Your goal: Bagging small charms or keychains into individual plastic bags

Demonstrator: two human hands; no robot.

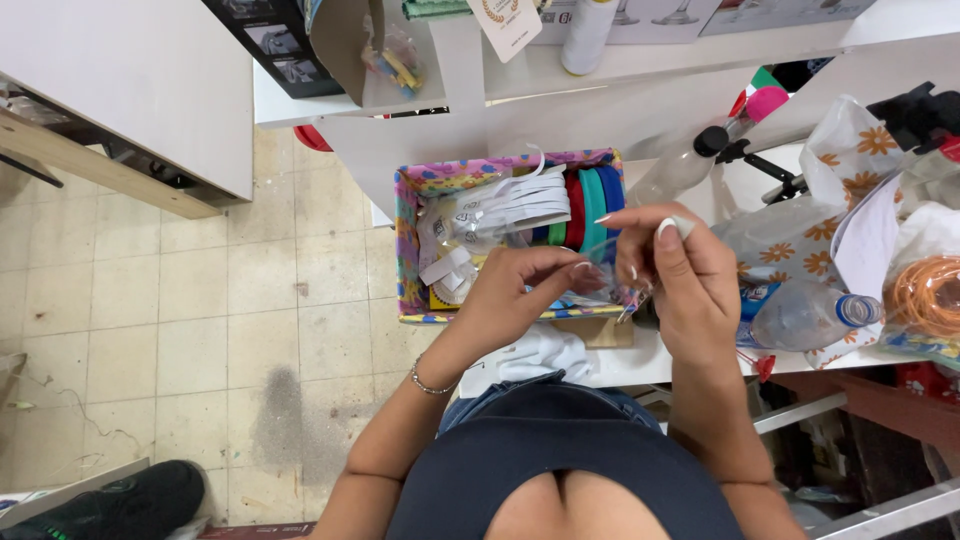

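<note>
White table [620, 365] under a colourful box [405, 250], clear plastic bottle [805, 315], spray bottle [680, 170], orange cord coil [925, 295].

Small clear plastic bag [600, 285], crumpled, betw. both hands, above colourful box [408, 250].

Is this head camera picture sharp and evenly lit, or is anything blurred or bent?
Head view: soft, even light, only faint shadows on the floor tiles; the left hand and right hand look slightly soft; the patterned box is fairly sharp; shelf edges lean outward, a wide-lens distortion.
</note>
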